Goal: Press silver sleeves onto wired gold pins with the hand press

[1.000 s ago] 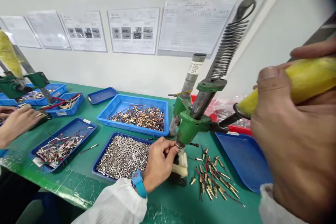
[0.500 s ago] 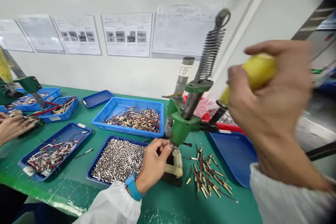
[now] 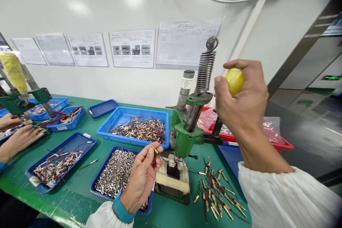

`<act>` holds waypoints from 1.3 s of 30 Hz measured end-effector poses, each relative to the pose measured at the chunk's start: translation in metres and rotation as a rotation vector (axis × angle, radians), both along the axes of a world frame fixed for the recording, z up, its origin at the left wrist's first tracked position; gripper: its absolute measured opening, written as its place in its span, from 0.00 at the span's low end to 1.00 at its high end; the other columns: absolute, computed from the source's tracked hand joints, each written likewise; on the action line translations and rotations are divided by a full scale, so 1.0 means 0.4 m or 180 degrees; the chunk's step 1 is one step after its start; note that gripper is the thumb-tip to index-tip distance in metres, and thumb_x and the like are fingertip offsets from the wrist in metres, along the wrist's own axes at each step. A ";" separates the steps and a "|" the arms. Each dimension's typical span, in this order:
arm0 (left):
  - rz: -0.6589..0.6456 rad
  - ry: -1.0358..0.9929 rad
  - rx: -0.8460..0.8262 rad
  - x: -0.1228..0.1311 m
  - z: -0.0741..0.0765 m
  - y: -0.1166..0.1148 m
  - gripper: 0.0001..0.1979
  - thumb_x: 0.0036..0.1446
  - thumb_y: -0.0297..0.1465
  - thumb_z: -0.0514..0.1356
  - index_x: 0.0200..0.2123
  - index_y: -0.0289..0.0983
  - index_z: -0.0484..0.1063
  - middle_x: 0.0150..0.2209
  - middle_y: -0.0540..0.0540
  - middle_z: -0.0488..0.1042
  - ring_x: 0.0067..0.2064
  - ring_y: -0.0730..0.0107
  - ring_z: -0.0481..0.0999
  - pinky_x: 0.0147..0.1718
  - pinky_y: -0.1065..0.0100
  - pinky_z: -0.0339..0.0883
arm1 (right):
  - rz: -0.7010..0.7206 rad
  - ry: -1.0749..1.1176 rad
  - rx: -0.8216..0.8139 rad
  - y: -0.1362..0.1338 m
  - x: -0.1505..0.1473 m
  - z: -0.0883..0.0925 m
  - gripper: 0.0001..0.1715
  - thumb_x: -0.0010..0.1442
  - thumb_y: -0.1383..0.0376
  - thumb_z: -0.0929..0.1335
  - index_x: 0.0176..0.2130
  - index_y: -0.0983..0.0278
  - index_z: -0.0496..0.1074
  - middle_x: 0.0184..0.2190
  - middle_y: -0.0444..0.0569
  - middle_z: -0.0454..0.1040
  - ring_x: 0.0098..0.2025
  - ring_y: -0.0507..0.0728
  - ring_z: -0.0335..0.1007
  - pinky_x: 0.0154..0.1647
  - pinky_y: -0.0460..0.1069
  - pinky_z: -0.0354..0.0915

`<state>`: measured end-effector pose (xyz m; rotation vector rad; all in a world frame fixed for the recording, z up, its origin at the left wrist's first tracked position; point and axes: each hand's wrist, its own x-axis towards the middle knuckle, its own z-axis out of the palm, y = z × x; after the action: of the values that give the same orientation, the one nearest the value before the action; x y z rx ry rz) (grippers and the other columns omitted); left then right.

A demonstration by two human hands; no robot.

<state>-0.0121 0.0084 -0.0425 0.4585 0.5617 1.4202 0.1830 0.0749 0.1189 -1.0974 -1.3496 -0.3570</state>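
Observation:
My left hand (image 3: 141, 174) pinches a small brass-coloured cylinder with thin wires (image 3: 155, 150) between thumb and fingertips. It is just left of the green hand press (image 3: 189, 137), above the front of the press base (image 3: 172, 183). The wires trail from the cylinder towards the press. My right hand (image 3: 242, 103) is wrapped around the yellow lever handle (image 3: 235, 80) of the press, whose rounded end points towards me. A coiled spring (image 3: 205, 73) stands on top of the press. Beside the left wrist is a blue tray (image 3: 93, 185) full of short silvery metal sleeves (image 3: 114, 172).
Brass-tipped wired parts (image 3: 216, 192) lie loose right of the press. Behind are a blue bin (image 3: 103, 128) of similar parts and a red tray (image 3: 285, 144) with plastic bags. Far left, a co-worker's hands (image 3: 22, 140) are at another press (image 3: 44, 94), near a tray of wires (image 3: 72, 137).
My left hand has come away from under the press ram, leftwards, and the wired cylinder now shows in it. My right hand, still on the handle, has shifted left; the view has tilted upwards.

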 end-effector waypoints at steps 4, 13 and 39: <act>-0.0054 -0.0029 0.0084 -0.006 -0.002 -0.002 0.16 0.48 0.31 0.75 0.41 0.33 0.81 0.38 0.44 0.80 0.31 0.78 0.74 0.35 0.77 0.73 | -0.0027 0.0004 -0.0025 -0.002 0.001 0.000 0.15 0.60 0.69 0.67 0.48 0.63 0.71 0.28 0.39 0.63 0.22 0.48 0.55 0.28 0.47 0.56; -0.0001 0.0150 -0.0116 -0.020 -0.005 -0.014 0.20 0.42 0.31 0.77 0.40 0.33 0.82 0.38 0.43 0.81 0.33 0.76 0.77 0.35 0.76 0.74 | -0.0014 0.0034 -0.0016 -0.003 -0.006 0.001 0.15 0.60 0.69 0.67 0.48 0.63 0.71 0.30 0.41 0.65 0.24 0.48 0.55 0.29 0.46 0.57; -0.1078 0.6021 0.3633 -0.243 -0.125 0.086 0.13 0.67 0.39 0.55 0.48 0.40 0.73 0.46 0.40 0.75 0.47 0.55 0.73 0.49 0.57 0.64 | 0.0110 -0.0194 -0.0102 -0.010 0.012 0.005 0.20 0.60 0.71 0.67 0.52 0.61 0.66 0.42 0.45 0.72 0.29 0.50 0.62 0.37 0.48 0.65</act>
<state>-0.1091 0.0430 -0.0925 2.7387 0.9465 0.4211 0.1879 0.0709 0.1208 -1.0958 -1.4309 -0.3471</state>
